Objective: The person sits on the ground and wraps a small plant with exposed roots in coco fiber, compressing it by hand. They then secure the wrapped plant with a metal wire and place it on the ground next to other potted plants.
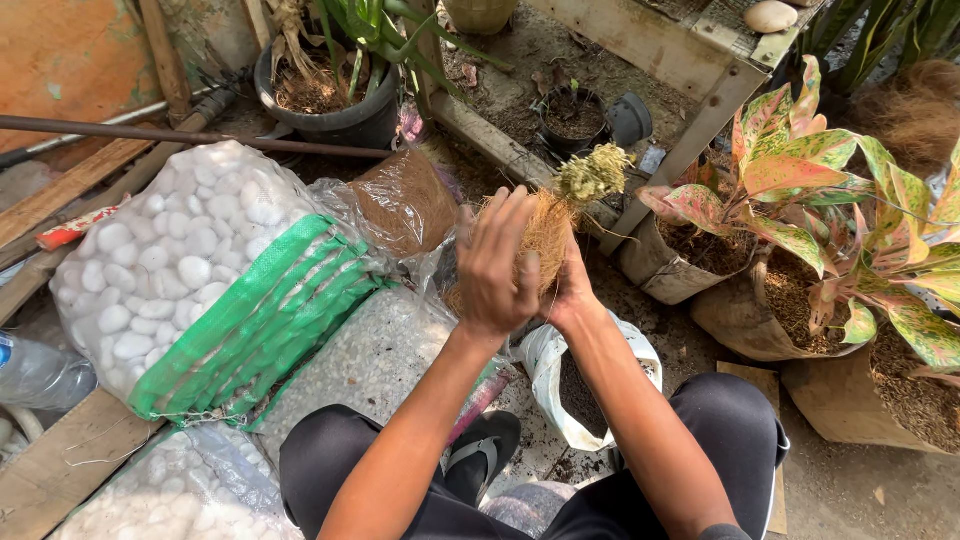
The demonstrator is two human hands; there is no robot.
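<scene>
The left hand (495, 262) is held up, back to us, fingers curled around a ball of brown coconut fibre (545, 235). The right hand (570, 288) sits behind it and grips the same ball from the other side. A small yellow-green plant (594, 174) sticks out of the top. On the far left, a clear sack with a green band (255, 320) is full of white pebbles. Beside it, a clear bag (375, 355) holds fine gravel. Under the hands, a white bag (560, 375) holds dark soil. On the right, pink and green leafy plants (800, 170) grow in brown bags of soil.
</scene>
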